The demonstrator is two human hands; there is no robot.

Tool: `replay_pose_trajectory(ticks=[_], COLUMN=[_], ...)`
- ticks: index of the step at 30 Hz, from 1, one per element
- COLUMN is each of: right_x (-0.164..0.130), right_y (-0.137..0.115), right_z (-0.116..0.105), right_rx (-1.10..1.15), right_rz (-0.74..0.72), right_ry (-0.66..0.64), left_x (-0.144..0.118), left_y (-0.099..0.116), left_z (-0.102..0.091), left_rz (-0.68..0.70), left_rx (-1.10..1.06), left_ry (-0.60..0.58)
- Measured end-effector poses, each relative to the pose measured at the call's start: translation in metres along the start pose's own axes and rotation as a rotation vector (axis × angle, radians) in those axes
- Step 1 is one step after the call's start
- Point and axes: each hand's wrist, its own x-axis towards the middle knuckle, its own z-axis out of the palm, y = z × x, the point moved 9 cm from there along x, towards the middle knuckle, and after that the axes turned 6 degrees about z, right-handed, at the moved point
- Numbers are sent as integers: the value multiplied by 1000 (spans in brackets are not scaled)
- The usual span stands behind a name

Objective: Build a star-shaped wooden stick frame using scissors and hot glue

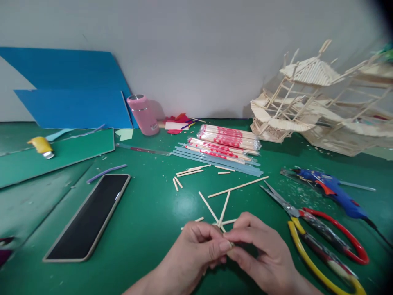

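My left hand (196, 252) and my right hand (260, 254) meet at the front of the green table (147, 221), fingertips pinched together on a small bundle of thin wooden sticks (219, 209). Two of those sticks fan upward from my fingers in a V. A longer loose stick (238, 187) lies just beyond them, and short cut pieces (190, 172) are scattered farther back. What sits between the fingertips is mostly hidden.
Scissors with red and yellow handles (322, 237) and a blue glue gun (331, 189) lie right. A phone (89, 215) lies left. Wrapped chopstick packs (227, 141), a pink bottle (143, 114), blue boards (70, 94) and a stick-built model (319, 102) stand behind.
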Motion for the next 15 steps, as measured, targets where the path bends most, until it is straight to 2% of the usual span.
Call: replay_pose_trajectory(ticks=[8, 11, 13, 15], right_x=[-4, -1, -2, -13], right_y=[-2, -4, -1, 10], right_z=[-4, -8, -25, -59], right_rx=[-54, -81, -157, -311], right_rz=[-30, -17, 48, 180], right_ry=[54, 58, 133, 271], left_x=[-2, -1, 0, 1], left_y=[4, 3, 5, 11], left_z=[5, 2, -4, -9], left_rz=[10, -7, -2, 30], left_rx=[29, 46, 48, 42], left_ry=[-38, -8, 41, 82])
